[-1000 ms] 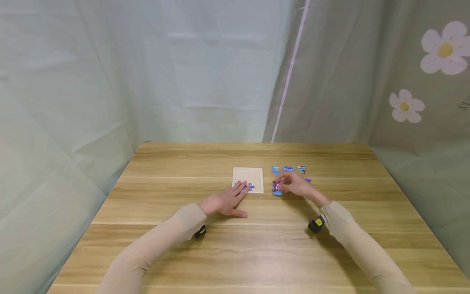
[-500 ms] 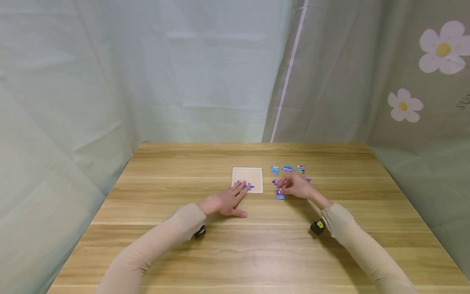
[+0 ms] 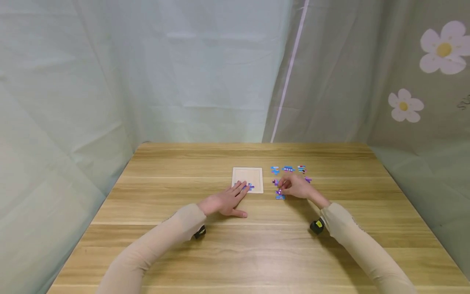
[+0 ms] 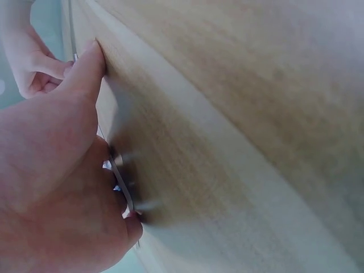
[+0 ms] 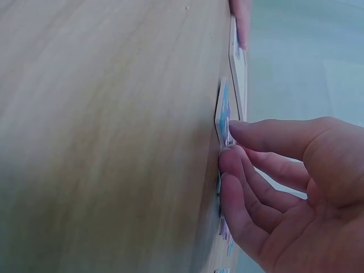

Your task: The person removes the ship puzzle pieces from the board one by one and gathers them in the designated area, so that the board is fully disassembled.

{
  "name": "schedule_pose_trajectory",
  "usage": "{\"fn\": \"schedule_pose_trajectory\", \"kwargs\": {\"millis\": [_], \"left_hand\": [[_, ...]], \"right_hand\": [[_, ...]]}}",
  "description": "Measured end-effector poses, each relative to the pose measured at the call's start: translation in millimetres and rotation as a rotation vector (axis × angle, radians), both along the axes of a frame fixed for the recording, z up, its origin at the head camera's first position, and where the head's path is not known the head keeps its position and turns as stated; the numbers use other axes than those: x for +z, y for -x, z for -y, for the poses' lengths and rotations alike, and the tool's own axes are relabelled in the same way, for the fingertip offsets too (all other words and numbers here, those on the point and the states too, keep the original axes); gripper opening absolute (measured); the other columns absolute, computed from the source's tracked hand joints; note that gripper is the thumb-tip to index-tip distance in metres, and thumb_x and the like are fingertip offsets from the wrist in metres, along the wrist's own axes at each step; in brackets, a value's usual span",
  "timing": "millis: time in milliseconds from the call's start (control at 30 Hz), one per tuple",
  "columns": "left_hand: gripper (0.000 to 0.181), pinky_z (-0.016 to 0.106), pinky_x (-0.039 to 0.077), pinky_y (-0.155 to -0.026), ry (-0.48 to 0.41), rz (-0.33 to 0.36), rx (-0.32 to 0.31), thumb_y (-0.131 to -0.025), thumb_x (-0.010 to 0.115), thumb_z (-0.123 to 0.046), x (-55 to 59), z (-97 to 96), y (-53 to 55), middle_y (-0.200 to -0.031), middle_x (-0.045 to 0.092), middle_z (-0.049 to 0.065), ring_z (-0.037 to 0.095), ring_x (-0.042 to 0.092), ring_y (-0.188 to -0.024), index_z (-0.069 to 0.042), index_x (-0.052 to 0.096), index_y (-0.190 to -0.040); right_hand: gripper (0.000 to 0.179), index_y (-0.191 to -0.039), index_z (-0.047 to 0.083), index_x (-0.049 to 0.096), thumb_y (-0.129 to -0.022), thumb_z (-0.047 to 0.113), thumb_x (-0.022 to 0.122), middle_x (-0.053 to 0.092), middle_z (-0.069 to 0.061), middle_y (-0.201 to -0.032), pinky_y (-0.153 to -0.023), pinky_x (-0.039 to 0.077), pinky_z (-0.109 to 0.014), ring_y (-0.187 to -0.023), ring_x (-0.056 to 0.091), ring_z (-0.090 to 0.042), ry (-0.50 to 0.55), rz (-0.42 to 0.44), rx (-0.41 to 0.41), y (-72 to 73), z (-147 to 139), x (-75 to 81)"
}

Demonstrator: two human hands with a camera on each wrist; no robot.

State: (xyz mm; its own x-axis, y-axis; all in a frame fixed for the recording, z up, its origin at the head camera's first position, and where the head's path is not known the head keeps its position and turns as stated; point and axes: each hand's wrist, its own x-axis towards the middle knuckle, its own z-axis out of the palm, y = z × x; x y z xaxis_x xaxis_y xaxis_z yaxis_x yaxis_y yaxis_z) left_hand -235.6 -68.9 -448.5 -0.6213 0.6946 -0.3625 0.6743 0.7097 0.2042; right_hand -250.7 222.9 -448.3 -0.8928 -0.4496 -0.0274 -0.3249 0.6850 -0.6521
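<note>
My left hand (image 3: 232,201) lies flat with fingers spread on the near part of a square wooden puzzle tray (image 3: 258,171). Blue and purple pieces (image 3: 251,186) inside the tray show past its fingertips; the rest of them is covered. To the right of the tray, my right hand (image 3: 296,186) pinches a blue and purple puzzle piece (image 3: 280,197) between thumb and fingers. In the right wrist view that puzzle piece (image 5: 223,111) is tilted, one edge at the table. Just beyond it lies a purple piece (image 3: 275,182).
Several loose puzzle pieces lie beyond my right hand: a light blue one (image 3: 275,169), a blue one (image 3: 288,168), a striped one (image 3: 302,168) and a purple one (image 3: 308,179). The wooden table (image 3: 235,253) ends at a curtain (image 3: 205,81) behind.
My right hand has drawn the pinched puzzle piece slightly toward me and to the right, uncovering the purple piece behind it. My left hand stays on the tray.
</note>
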Motion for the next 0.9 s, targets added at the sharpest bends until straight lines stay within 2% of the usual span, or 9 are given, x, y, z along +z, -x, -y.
{"fn": "schedule_pose_trajectory", "kwargs": {"millis": [233, 433, 633, 900], "left_hand": [[0.095, 0.045, 0.012, -0.123, 0.01, -0.008, 0.0, -0.093, 0.048, -0.059, -0.5, 0.6, 0.2, -0.163, -0.006, 0.016, 0.031, -0.003, -0.151, -0.006, -0.001, -0.156], [0.095, 0.046, 0.013, -0.123, 0.016, -0.015, -0.002, -0.093, 0.047, -0.06, 0.4, 1.0, 0.1, -0.163, -0.006, 0.015, 0.031, -0.003, -0.151, -0.006, -0.001, -0.156], [0.095, 0.046, 0.013, -0.123, 0.022, -0.023, -0.004, -0.093, 0.047, -0.06, -1.1, 1.3, 1.3, -0.163, -0.006, 0.015, 0.031, -0.003, -0.151, -0.007, -0.001, -0.156], [0.095, 0.045, 0.012, -0.123, 0.019, -0.019, 0.0, -0.093, 0.047, -0.061, -2.2, 0.7, -0.7, -0.163, -0.007, 0.015, 0.031, -0.003, -0.151, -0.008, -0.001, -0.156]], "right_hand": [[0.006, -0.091, 0.004, 0.067, -0.086, 0.004, 0.068, 0.071, -0.01, -0.092, -0.077, 0.058, -0.034, -0.086, 0.07, -0.023, -0.017, -0.049, -0.002, 1.3, 3.0, 1.2], [0.006, -0.093, 0.002, 0.068, -0.088, 0.004, 0.066, 0.071, -0.008, -0.088, -0.071, 0.056, -0.027, -0.078, 0.067, -0.014, -0.012, -0.069, -0.015, 3.7, 7.7, 4.3], [0.008, -0.095, 0.001, 0.069, -0.09, 0.005, 0.064, 0.071, -0.01, -0.091, -0.071, 0.055, -0.023, -0.078, 0.065, -0.012, 0.027, -0.043, -0.01, 5.8, 13.4, 2.0], [0.009, -0.093, 0.002, 0.069, -0.092, 0.007, 0.062, 0.072, -0.008, -0.086, -0.069, 0.053, -0.024, -0.073, 0.063, -0.01, 0.067, -0.004, 0.011, 8.2, 23.4, 1.8]]}}
